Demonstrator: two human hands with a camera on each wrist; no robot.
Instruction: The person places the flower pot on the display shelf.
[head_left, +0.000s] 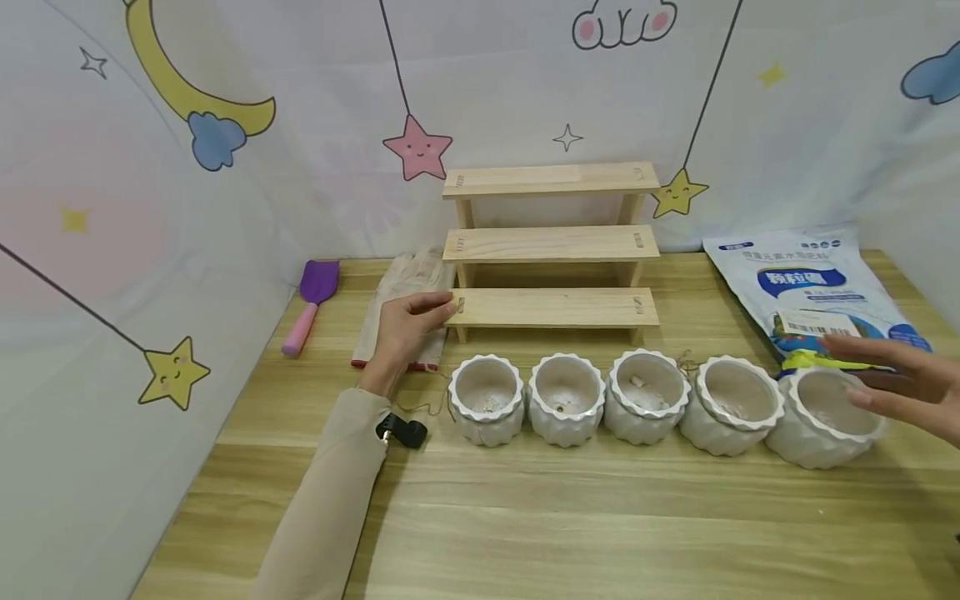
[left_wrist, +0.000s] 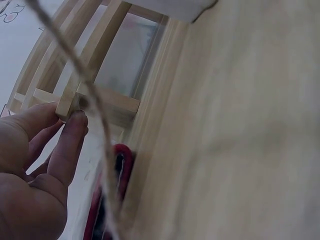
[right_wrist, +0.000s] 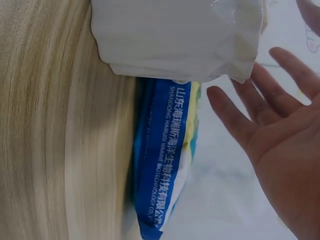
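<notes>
My left hand [head_left: 411, 327] pinches the left end of the lowest board of a three-tier wooden plant stand [head_left: 555, 307]; in the left wrist view thumb and fingers lie on either side of the board's end [left_wrist: 66, 102]. My right hand [head_left: 911, 379] is at the far right, fingers spread and holding nothing. It hovers beside the rim of the rightmost white flower pot [head_left: 817, 446], whose side [right_wrist: 175, 37] fills the top of the right wrist view. Several such scalloped pots, among them the leftmost pot [head_left: 487, 429], stand in a row before the stand.
A purple-and-pink trowel [head_left: 310, 308] and a pair of pale work gloves [head_left: 386, 308] lie left of the stand. A blue-and-white fertilizer bag [head_left: 810, 283] rests at the back right. A printed cloth [head_left: 337, 100] hangs behind the wooden table [head_left: 570, 525].
</notes>
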